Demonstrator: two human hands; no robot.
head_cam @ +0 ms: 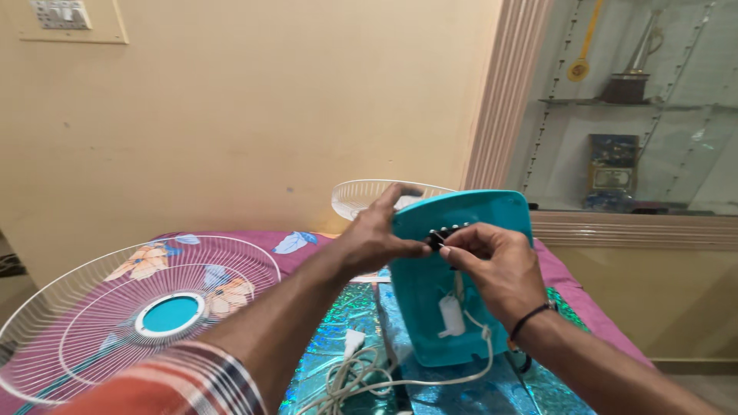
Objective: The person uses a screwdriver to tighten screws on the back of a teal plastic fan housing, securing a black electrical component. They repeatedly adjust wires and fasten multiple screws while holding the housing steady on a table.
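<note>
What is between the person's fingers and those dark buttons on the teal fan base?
Nothing visible. The left hand and right hand both have fingertips right at the dark buttons on the teal fan base; exact contact is hard to tell.

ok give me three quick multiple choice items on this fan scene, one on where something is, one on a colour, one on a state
1. Where does the white wire fan guard with the teal centre lie?
A. left of the teal fan body
B. on the glass shelf
C. on the floor at right

2. What colour is the fan body?
A. red
B. teal
C. black

3. What are both hands doing?
A. resting flat on the cloth
B. pinching a small dark part at the body's upper edge
C. holding the plug

Answers: 1 A, the guard lies at the left on the floral cloth. 2 B, its shell is teal. 3 B, the left hand and right hand meet at the small dark part.
</note>
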